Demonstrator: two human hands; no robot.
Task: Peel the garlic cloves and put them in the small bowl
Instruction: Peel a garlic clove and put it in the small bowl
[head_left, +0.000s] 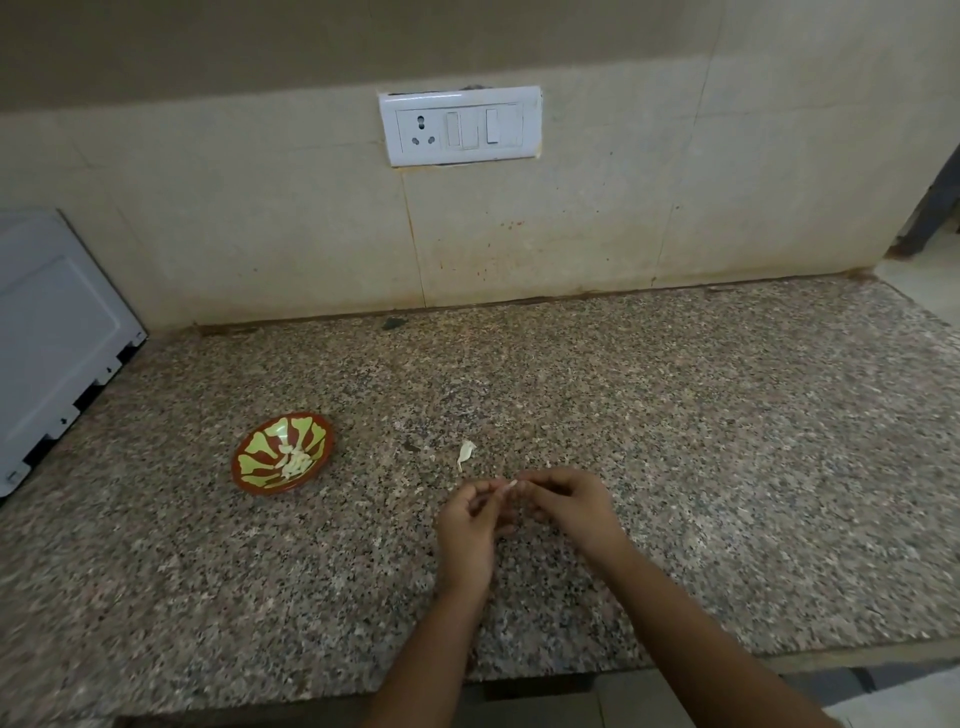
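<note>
Garlic clove (506, 486) pinched between curled fingers (489, 492) of left hand (470, 525) and right hand (569, 506), well right of small bowl (260, 447)

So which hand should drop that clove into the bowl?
Probably the left hand: it pinches the clove too, and the bowl lies on its side; the right hand would cross over.

left hand (467, 525), right hand (569, 506), fingertips meeting, fingers curled pinching, forearms extended
</note>
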